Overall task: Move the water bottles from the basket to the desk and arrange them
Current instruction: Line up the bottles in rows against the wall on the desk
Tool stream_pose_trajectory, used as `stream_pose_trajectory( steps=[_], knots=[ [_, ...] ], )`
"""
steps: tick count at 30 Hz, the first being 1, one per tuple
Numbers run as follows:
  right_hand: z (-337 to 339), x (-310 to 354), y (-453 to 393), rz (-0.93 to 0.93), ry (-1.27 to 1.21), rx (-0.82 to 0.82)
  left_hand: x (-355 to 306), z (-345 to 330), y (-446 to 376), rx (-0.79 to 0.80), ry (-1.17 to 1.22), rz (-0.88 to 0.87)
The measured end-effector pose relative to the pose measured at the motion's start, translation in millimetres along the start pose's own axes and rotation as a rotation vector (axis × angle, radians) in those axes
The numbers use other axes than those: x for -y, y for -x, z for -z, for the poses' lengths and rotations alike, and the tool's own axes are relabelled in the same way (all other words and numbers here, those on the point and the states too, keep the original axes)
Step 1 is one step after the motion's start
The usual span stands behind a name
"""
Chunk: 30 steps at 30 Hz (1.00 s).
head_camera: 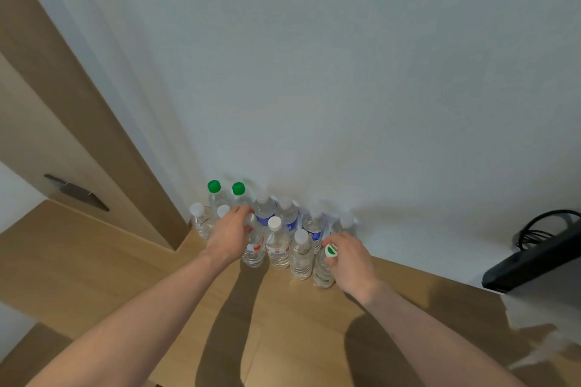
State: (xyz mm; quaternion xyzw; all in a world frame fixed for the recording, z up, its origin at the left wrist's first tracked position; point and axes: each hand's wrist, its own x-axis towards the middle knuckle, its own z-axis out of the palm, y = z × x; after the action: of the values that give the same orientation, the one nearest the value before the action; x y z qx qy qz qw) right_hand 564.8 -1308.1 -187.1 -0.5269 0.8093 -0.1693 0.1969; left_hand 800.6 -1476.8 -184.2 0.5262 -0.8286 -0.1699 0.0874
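Wooden desk (301, 333), pale and bare across the near half, broad open room there beneath both forearms. Clustered at the far edge against the white wall (345, 72): clear water bottles (276, 239), upright, packed in two rough rows, touching or just beside one another. Back row: two green-capped bottles (225, 190) at the left, then blue-labelled bottles (287, 217) running rightward along the wall. Front row: white-capped ones with red-and-white labels (277, 242), plus a plain clear one (301, 256).

Left hand (229, 237) curled over the top of a bottle with a red label (254, 250) at the left of the front row, fingers wrapped round its neck and hiding the cap. Right hand (352, 264) gripping the rightmost front bottle (323, 270) high on its shoulder, thumb beside the white cap with a green mark (331, 250); base resting on the wood, just beside its neighbour.

Left of the cluster, tight: brown wooden panel (94, 104) standing close beside the outermost bottle, a lower stepped ledge (78, 248) below it. Right of the cluster, open desk running along the wall towards a black device with cables (534, 258), well apart from the bottles. Near right edge of the desk blurred and ragged, outline hard to tell. Basket out of view.
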Motion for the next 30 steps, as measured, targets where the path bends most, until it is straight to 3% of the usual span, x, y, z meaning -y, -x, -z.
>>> stream_pose_trajectory(
  steps=[9, 18, 22, 26, 30],
  knots=[
    [-8.1, -2.7, -6.5, -0.021, -0.041, -0.024, -3.0, -7.6, 7.5, -0.018, 0.101, 0.016],
    [-1.7, -10.7, -7.3, -0.026, -0.038, 0.051, -3.6, 4.8, 11.8, 0.029, 0.003, 0.050],
    [-8.4, -9.4, -3.9, -0.052, -0.065, 0.046, -33.9, 10.4, 25.4, -0.134, 0.004, -0.129],
    [-9.1, -5.6, -7.8, -0.056, -0.081, -0.014, -69.9, -6.9, 43.0, 0.036, -0.010, -0.394],
    [-10.1, -3.0, -5.3, -0.052, -0.079, -0.030, -68.7, -20.5, 43.5, 0.065, 0.050, -0.386]
  ],
)
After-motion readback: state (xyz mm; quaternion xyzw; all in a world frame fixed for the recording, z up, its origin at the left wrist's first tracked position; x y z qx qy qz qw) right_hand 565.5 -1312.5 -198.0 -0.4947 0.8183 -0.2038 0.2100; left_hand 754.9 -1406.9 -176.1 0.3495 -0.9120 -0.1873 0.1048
